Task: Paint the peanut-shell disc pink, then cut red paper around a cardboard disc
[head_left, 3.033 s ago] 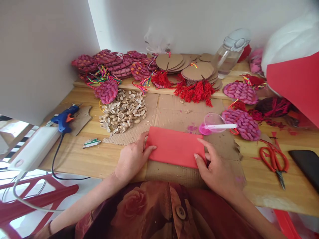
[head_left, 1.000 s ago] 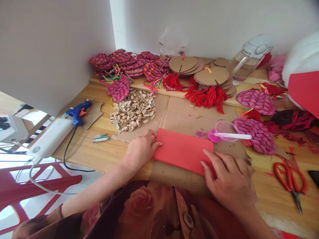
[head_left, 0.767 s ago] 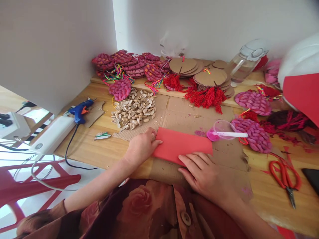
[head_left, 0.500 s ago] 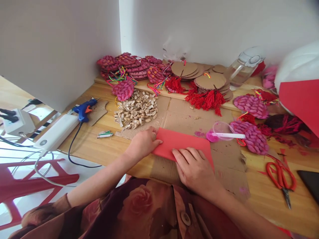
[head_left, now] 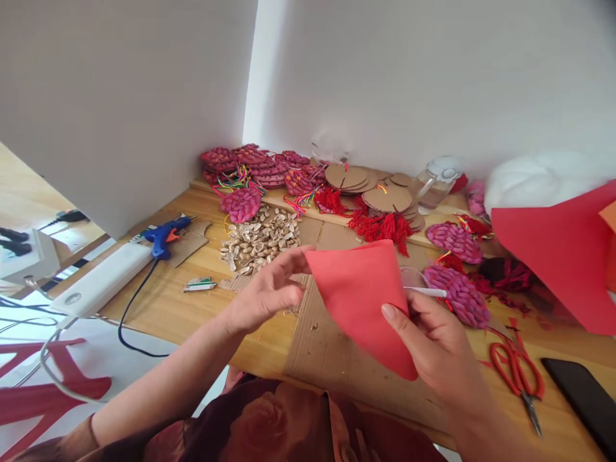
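1. I see that the red paper [head_left: 360, 295], pressed flat on the cardboard [head_left: 332, 346] half a second ago, is now raised and tilted, its sheet bowing; the work has passed from smoothing on the surface to handling in the air.
2. The right hand [head_left: 436, 333] grips the paper at its right edge, thumb on the face towards me, fingers behind.
3. The left hand [head_left: 269, 289] has its thumb and fingers spread apart, with the fingertips at the paper's upper left corner; from my view I can't tell whether they touch it.
4. So the paper sits between the hands, above the cardboard, hiding most of the cup behind it; the white stick [head_left: 428, 292] shows past its right edge.
5. The shells [head_left: 260, 240] lie beyond the left hand.
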A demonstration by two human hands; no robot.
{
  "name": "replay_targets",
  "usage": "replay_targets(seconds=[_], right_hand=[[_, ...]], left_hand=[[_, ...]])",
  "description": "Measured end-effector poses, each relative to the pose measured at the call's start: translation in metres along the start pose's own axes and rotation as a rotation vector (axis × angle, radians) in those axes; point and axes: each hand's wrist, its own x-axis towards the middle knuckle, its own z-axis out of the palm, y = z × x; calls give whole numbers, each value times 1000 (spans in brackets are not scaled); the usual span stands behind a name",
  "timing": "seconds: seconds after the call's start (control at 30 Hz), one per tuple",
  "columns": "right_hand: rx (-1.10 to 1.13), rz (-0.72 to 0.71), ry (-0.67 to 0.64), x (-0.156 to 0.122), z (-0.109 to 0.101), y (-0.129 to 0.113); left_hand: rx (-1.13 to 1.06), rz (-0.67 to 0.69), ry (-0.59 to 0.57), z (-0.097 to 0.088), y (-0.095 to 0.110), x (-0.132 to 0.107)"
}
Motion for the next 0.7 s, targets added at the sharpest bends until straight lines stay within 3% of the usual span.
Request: replay_targets(seconds=[0.1,0.23,0.5,0.7], right_hand=[[252,106,-76,2,4,13],[278,108,-67,1,7,16],[142,-168,72,14,2,-22],[193,-171,91,16,-1,-27]], left_hand=[[-127,-39,113,20,3,3],[-75,-54,245,32,7,6],[20,29,182,43,28,10],[18,36,189,49,38,15]])
